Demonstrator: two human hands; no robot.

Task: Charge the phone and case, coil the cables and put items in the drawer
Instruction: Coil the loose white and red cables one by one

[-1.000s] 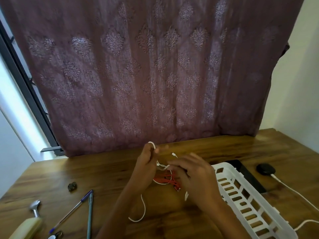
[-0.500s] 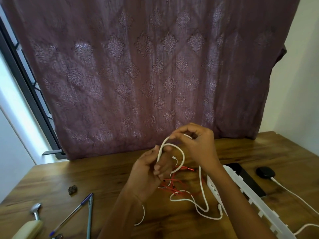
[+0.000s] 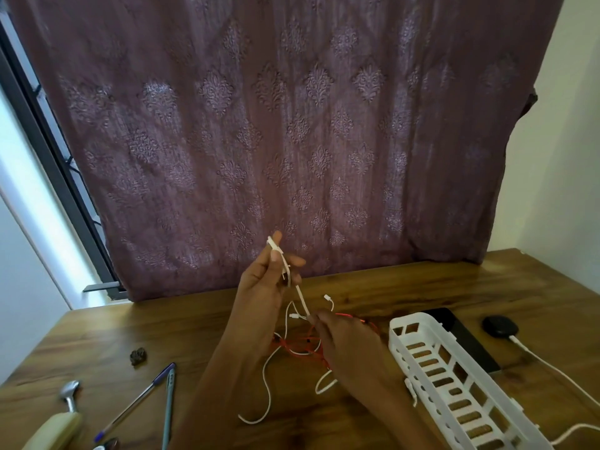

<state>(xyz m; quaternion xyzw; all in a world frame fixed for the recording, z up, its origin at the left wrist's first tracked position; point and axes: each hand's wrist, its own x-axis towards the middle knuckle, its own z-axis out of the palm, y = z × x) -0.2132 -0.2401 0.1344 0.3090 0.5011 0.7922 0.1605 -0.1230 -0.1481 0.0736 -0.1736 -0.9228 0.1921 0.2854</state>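
Left hand [image 3: 266, 280] gripping white cable [image 3: 302, 300], right hand [image 3: 344, 339] pinching it below

Soft daylight glows from the window [image 3: 39, 131] on the left; the curtain [image 3: 292, 125] dims the room, and frame edges bend and smear.

Two hands [image 3: 263, 287] [image 3: 347, 345], two pens [image 3: 134, 404] [image 3: 168, 410], one white basket [image 3: 394, 336], one red cable [image 3: 302, 347], one phone [image 3: 467, 339]

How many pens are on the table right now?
2. A purple-capped pen lies slanted at the near left; a grey-green pen lies just right of it, far ends nearly touching. More may be hidden below the frame edge.
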